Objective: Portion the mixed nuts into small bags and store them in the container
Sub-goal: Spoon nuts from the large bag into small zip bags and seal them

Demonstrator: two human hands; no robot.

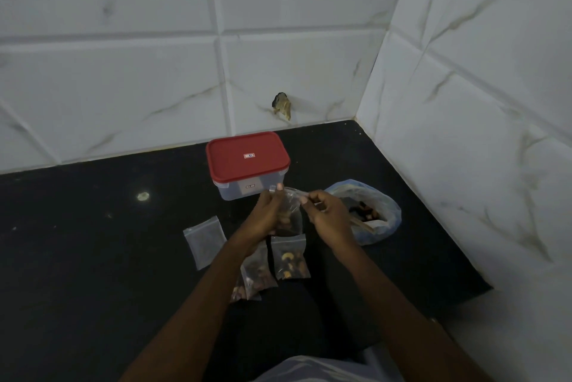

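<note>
The left grip (pixel 266 216) and right grip (pixel 328 214) pinch a small bag (pixel 292 222) between them; the lidded container (pixel 247 155) stands just beyond.

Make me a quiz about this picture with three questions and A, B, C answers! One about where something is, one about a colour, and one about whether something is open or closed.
1. Beside the container, where is the big nut bag?
A) on its left
B) on its right
C) on top of it

2. What colour is the lid?
A) red
B) green
C) yellow

3. Is the container open or closed?
A) open, lid off
B) closed, lid on
C) open, lid leaning against it

Answers:
1 B, the big nut bag lies to the container's right, near the side wall.
2 A, the lid is plainly red.
3 B, the lid sits flat on the container.
</note>
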